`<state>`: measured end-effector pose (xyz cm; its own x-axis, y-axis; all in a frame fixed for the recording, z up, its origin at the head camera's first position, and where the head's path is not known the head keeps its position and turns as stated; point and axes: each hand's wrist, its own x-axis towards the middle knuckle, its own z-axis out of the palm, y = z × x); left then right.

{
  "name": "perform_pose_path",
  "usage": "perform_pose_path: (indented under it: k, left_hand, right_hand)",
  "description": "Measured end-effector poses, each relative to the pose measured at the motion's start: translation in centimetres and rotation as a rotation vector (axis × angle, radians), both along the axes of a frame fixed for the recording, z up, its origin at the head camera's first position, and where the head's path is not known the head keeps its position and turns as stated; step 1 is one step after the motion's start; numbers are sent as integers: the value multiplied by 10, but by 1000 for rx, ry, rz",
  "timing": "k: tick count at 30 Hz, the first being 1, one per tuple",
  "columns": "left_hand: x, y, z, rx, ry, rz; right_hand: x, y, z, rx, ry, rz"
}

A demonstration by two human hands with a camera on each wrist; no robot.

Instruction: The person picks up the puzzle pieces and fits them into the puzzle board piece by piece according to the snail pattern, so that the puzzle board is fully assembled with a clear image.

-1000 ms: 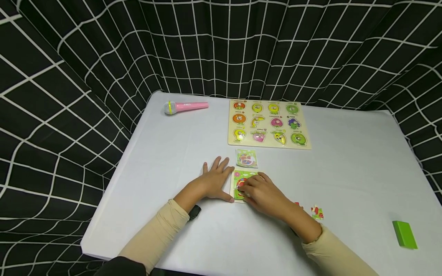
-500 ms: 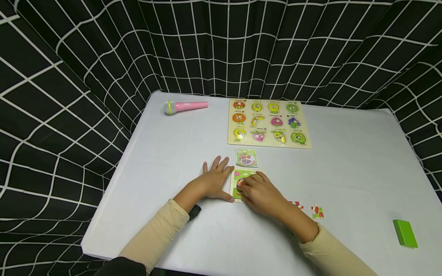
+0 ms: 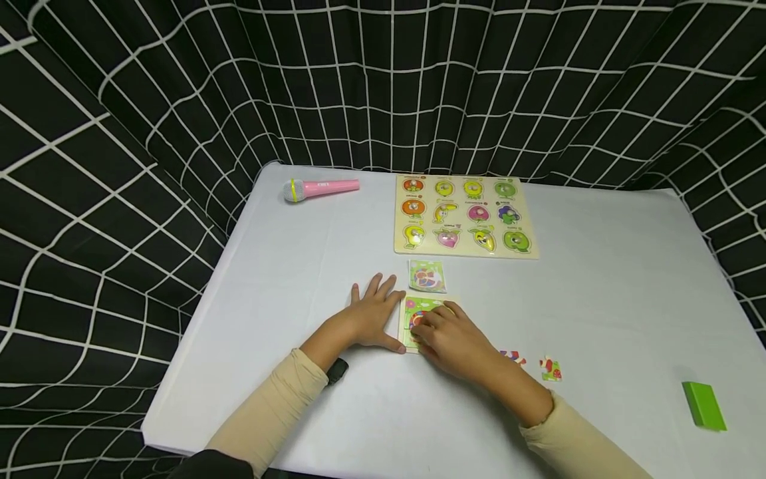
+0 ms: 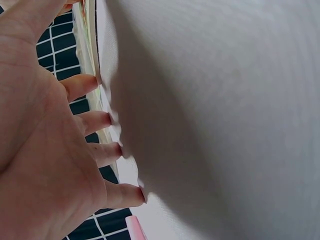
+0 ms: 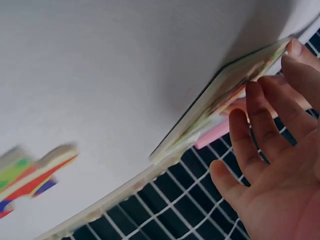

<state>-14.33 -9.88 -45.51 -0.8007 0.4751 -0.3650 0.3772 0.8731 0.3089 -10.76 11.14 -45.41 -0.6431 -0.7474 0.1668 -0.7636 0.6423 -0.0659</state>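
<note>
A small square jigsaw board (image 3: 402, 327) with a green picture lies before me, between the two hands. My left hand (image 3: 372, 318) is spread flat on the table at its left side, thumb at the lower left corner and index fingertip at the upper left. Over the board leans my right hand (image 3: 453, 340), its thumb and index finger pinching a green jigsaw piece (image 3: 410, 339) at the lower left of the picture. The hand hides the board's right part. Two loose jigsaw pieces, one red and purple (image 3: 512, 356) and one red and green (image 3: 551, 369), lie right of the right hand.
Just beyond the board is a picture card (image 3: 427, 275). Farther back lie a wooden fruit peg puzzle (image 3: 463, 247) and a pink toy microphone (image 3: 326, 187). A green block (image 3: 704, 406) stands at the far right. Black grid cloth (image 3: 371, 86) hangs behind the white table.
The green piece at the lower left has shifted slightly within the board. My right hand has moved a little left, uncovering more of the red and purple piece. The left hand stays still.
</note>
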Motion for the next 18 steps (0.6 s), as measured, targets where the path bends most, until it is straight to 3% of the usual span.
perform_pose_path:
  k: [6, 18]
  left_hand:
    - [1, 3, -5, 5, 11, 2]
    - [2, 1, 0, 25, 8, 9]
  right_hand:
    - [6, 29, 6, -30, -47, -82]
    - [28, 101, 8, 5, -144, -283]
